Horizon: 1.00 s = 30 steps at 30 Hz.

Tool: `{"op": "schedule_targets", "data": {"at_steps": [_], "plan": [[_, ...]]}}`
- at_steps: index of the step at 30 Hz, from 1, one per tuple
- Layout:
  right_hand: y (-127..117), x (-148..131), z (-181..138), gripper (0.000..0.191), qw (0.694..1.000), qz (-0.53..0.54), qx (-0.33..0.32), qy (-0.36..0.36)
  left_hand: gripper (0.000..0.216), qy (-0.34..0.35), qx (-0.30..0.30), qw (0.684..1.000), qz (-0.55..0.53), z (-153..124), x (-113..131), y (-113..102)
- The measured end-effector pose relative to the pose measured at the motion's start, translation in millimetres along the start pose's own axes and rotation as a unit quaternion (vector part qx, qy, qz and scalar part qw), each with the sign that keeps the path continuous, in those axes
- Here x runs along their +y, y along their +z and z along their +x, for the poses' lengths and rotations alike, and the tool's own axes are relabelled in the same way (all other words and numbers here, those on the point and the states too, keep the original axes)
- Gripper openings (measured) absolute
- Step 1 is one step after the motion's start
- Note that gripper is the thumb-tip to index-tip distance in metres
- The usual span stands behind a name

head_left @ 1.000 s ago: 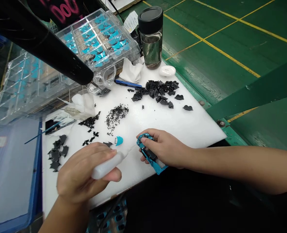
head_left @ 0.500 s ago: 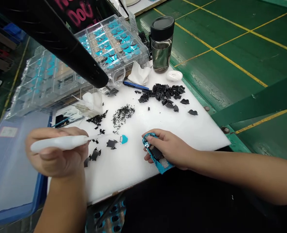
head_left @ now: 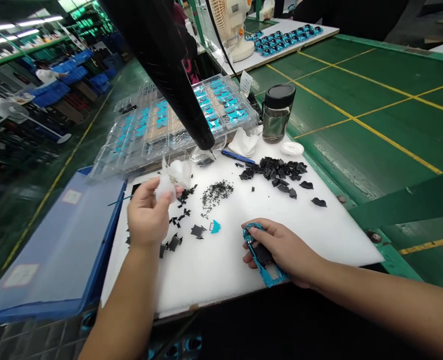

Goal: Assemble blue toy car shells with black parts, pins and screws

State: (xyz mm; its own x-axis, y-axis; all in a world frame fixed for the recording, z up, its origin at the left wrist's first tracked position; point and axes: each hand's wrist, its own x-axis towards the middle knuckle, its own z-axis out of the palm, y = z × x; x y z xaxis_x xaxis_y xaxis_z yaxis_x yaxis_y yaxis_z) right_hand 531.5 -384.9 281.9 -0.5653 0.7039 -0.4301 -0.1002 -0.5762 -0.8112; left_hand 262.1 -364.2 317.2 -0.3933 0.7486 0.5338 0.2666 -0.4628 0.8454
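Raised since the earlier frame, your left hand [head_left: 148,215] now sits at 9 o'clock on the white tabletop [head_left: 221,285], its fingers [head_left: 154,186] pinching a white translucent plastic tube [head_left: 165,187] just beside a crumpled white plastic wad [head_left: 178,172]. Your right hand [head_left: 281,250] is clenched around a blue metallic shell [head_left: 262,255] with a black insert, which lies at 4 o'clock on the same surface.

At 12 o'clock sits a scatter of tiny black bits [head_left: 217,194], with a heap of black moulded pieces [head_left: 274,170] at 2 o'clock. A small blue cap [head_left: 215,226] lies near the centre, just beside a flat black piece [head_left: 198,231].

Best to keep the shell pinned and steady under your right palm, with its open side in view. Work over the bare white stretch, and keep your left wrist high so it doesn't sweep through the loose black bits below it.
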Motion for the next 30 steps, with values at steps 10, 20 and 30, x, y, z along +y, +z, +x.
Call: {"op": "schedule_targets", "data": {"at_steps": [10,20,30], "plan": [[3,-1,0,0.021,1.000,-0.020,0.007,-0.012,0.025,-0.094,-0.100,0.917,0.374,0,-18,10],[0,2,0,0.025,1.000,-0.020,-0.004,-0.015,0.042,-0.117,-0.137,0.906,0.383,2,-7,-1],[0,2,1,0.024,0.999,-0.041,-0.006,-0.022,0.045,-0.041,0.093,0.942,0.319,48,-20,-28]]}}
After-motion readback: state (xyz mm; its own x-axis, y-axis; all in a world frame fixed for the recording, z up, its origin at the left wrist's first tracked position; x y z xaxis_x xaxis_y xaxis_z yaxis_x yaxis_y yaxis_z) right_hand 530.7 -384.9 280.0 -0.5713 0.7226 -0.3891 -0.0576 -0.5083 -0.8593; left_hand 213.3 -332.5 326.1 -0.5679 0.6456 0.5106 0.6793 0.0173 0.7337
